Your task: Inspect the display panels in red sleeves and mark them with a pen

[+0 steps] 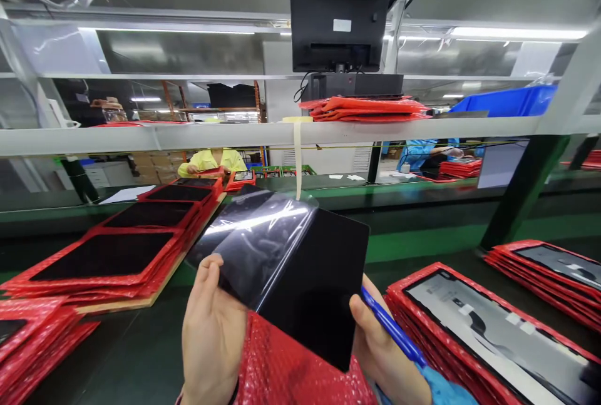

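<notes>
A flat black panel [319,286] is held up in front of me, tilted, above a red bubble-wrap bag [291,367]. A clear glossy film [263,236] is lifted off its left part. My left hand [211,330] pinches the film's lower edge between thumb and fingers. My right hand [375,342] grips the panel's lower right edge and also holds a blue pen [392,330] along its fingers.
Stacks of red bubble-wrap bags with black panels lie at left [117,261] and with pale panels at right [493,330], [554,267]. A green belt [422,242] runs behind. A shelf [282,133] carries a monitor [338,29], red bags and a blue bin [511,101]. Other workers sit beyond.
</notes>
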Available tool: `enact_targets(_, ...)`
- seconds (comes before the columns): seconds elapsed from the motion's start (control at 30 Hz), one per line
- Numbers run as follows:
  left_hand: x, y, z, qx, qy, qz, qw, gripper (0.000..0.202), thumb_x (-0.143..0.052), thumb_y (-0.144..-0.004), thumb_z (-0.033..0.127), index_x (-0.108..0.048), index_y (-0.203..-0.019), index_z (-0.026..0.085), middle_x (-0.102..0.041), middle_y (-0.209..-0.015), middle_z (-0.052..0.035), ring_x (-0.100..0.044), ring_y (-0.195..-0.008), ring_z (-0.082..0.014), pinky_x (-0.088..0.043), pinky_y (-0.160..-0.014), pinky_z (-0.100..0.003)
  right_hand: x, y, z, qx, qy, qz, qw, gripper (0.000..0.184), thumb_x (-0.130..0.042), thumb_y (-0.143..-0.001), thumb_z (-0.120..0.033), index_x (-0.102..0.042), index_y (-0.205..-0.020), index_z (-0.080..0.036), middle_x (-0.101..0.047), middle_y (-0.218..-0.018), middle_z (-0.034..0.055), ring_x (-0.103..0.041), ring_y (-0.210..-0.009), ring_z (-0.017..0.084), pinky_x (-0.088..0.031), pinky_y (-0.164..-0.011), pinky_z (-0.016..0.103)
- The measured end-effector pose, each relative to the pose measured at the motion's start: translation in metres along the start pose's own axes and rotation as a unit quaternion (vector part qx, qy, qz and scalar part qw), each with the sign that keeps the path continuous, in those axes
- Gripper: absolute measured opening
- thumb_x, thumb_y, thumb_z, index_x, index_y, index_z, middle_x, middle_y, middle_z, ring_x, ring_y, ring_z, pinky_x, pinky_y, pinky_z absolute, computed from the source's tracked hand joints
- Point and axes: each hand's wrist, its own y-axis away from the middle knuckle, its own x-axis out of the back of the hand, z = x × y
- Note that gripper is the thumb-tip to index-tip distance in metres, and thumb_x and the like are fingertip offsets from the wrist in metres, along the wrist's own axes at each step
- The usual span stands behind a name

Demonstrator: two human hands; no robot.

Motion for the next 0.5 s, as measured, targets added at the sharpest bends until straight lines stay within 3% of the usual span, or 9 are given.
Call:
enact_targets(0.1, -0.001, 0.005, 0.006, -0.092, -0.017, -0.019, 0.995, 0.004, -0.06, -0.086, 0.024, -0.064, -0.087, 0.024, -0.068, -0.085, 0.0044, -0.066, -0.08, -0.0132, -0.054, -0.075, -0.024, -0.013, 0.002, -0.009, -0.012, 0.005, -0.057, 0.998, 0.062, -0.078, -0.074, -0.03, -0.053, -0.131, -0.031, -0.055, -0.141, 0.0023, -0.041, -0.137, 0.029, -0.032, -0.114, 0.043)
enact_targets(0.2, -0.001, 0.011, 0.009, -0.131, -0.029, -0.026, 0.991, 0.004, -0.058, -0.087, 0.025, -0.061, -0.086, 0.026, -0.069, -0.082, 0.0053, -0.067, -0.076, -0.0137, -0.054, -0.07, -0.023, -0.018, 0.004, -0.011, -0.035, 0.022, -0.087, 0.995, 0.062, -0.078, -0.073, -0.024, -0.053, -0.129, -0.033, -0.059, -0.136, 0.0022, -0.044, -0.134, 0.028, -0.034, -0.113, 0.043)
enact_targets(0.37, 0.001, 0.013, 0.013, -0.132, -0.035, -0.007, 0.991, 0.004, -0.058, -0.086, 0.026, -0.061, -0.085, 0.025, -0.068, -0.085, 0.005, -0.065, -0.079, -0.0134, -0.054, -0.072, -0.023, -0.012, 0.005, -0.001, -0.016, 0.039, -0.069, 0.997, 0.066, -0.077, -0.076, -0.026, -0.048, -0.135, -0.03, -0.057, -0.138, 0.0046, -0.037, -0.14, 0.026, -0.031, -0.114, 0.041)
enact_targets(0.5, 0.001, 0.01, 0.016, -0.096, -0.017, -0.007, 0.995, 0.005, -0.062, -0.083, 0.027, -0.064, -0.087, 0.025, -0.067, -0.09, 0.0038, -0.063, -0.083, -0.0144, -0.054, -0.071, -0.024, -0.008, 0.007, -0.004, -0.051, 0.012, -0.111, 0.992, 0.072, -0.08, -0.072, -0.033, -0.047, -0.136, -0.029, -0.062, -0.13, 0.0067, -0.049, -0.13, 0.029, -0.04, -0.106, 0.042)
